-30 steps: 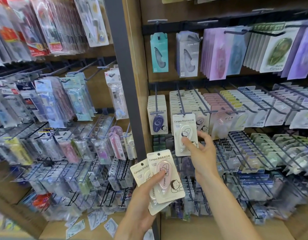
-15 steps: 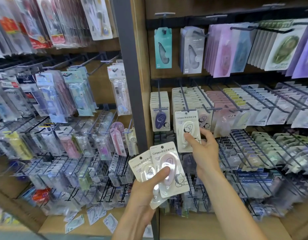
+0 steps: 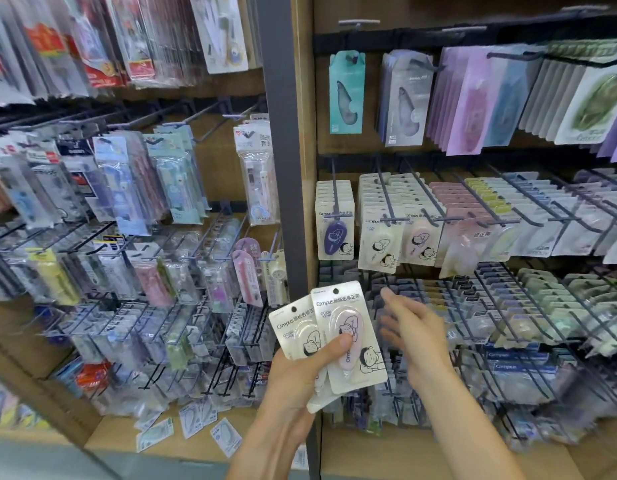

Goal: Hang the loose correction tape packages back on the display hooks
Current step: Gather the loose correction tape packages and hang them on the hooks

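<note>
Correction tape packages (image 3: 348,336), a small fanned stack, sit in my left hand (image 3: 296,379), thumb pinning the pink one on top, at about 6 o'clock below the display hooks (image 3: 390,216). My right hand (image 3: 411,327) hovers just beside them at 3 o'clock, fingers (image 3: 390,299) spread loose and holding nothing, though blurred. Each card looks light and stiff, its plastic blister likely slick; I judge the bare upper edge by the punched hole the best place to pinch.
</note>
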Available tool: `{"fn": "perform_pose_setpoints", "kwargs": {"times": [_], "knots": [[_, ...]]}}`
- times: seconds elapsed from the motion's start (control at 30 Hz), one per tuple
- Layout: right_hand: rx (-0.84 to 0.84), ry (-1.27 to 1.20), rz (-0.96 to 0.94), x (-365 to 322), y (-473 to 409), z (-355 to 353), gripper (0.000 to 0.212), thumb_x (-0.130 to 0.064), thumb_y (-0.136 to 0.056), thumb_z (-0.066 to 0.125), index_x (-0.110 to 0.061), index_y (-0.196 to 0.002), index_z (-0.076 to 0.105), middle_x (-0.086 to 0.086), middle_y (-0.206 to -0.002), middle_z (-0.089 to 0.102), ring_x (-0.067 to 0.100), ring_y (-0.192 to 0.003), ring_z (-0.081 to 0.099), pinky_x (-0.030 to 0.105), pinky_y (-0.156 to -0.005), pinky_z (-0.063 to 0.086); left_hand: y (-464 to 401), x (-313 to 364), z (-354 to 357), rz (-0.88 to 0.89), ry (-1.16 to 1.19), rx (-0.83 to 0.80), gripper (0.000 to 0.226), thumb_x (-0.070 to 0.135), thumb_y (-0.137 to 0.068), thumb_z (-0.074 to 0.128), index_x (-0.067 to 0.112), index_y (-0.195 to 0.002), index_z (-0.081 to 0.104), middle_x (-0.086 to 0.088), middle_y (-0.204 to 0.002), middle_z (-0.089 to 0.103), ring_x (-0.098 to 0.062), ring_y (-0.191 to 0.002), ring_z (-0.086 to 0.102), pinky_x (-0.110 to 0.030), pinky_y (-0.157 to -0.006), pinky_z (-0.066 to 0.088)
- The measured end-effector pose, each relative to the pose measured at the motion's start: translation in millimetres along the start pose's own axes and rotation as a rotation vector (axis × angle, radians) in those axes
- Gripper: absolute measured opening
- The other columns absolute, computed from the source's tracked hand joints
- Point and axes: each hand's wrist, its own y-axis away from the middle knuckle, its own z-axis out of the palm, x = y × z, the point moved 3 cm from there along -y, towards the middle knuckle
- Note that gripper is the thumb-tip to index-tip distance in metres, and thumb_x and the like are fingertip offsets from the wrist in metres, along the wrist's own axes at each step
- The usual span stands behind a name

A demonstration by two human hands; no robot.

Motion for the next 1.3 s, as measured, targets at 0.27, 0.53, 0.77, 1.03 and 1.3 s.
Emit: {"fn": "perform_pose_setpoints", "kwargs": {"times": [0.27, 0.53, 0.77, 1.03, 1.3], "knots": [[-0.245, 0.068, -0.089, 15, 73, -19, 0.029, -0.023, -0.083, 0.082, -0.014, -0.109, 0.074, 0.006, -0.100, 0.080, 0.024, -0.098, 0.076, 0.042, -0.091, 0.060, -10, -16, 22, -0.040, -0.047, 0.017, 0.049, 0.006, -0.074, 0.086, 0.001, -0.121, 0.073, -0.023, -0.111, 0.078, -0.041, -0.100, 0.076, -0.058, -0.089, 0.061], [0.040, -0.223, -0.200, -26, 21, -50, 0.022, -0.015, -0.093, 0.073, -0.012, -0.114, 0.069, 0.003, -0.109, 0.079, 0.018, -0.095, 0.076, 0.028, -0.071, 0.059, -13, -24, 29, -0.090, -0.137, 0.049, 0.051, 0.032, -0.072, 0.089, 0.013, -0.118, 0.077, -0.013, -0.106, 0.080, -0.034, -0.097, 0.078, -0.057, -0.093, 0.061], [0.067, -0.241, -0.232, -42, -13, -47, 0.024, -0.016, -0.095, 0.073, -0.009, -0.117, 0.069, 0.004, -0.110, 0.078, 0.019, -0.097, 0.076, 0.026, -0.070, 0.059, -9, -20, 27, -0.100, -0.169, 0.049, 0.050, 0.032, -0.073, 0.087, 0.014, -0.118, 0.076, -0.013, -0.102, 0.081, -0.031, -0.089, 0.079, -0.050, -0.086, 0.063], [0.071, -0.224, -0.237, -40, -16, -48, 0.022, -0.016, -0.094, 0.074, -0.011, -0.115, 0.071, 0.002, -0.105, 0.079, 0.016, -0.094, 0.076, 0.027, -0.073, 0.062, -10, -21, 26, -0.105, -0.181, 0.046, 0.045, 0.031, -0.077, 0.086, 0.012, -0.117, 0.077, -0.016, -0.105, 0.080, -0.031, -0.085, 0.078, -0.042, -0.068, 0.065], [0.187, -0.208, -0.059, -45, -56, -27, 0.035, -0.033, -0.082, 0.087, -0.009, -0.076, 0.063, 0.006, -0.083, 0.073, 0.020, -0.081, 0.072, 0.033, -0.084, 0.059, -14, -21, 30, -0.069, -0.102, -0.063, 0.033, 0.022, -0.079, 0.073, 0.019, -0.112, 0.072, -0.007, -0.087, 0.073, -0.024, -0.069, 0.072, -0.039, -0.065, 0.060]]}}
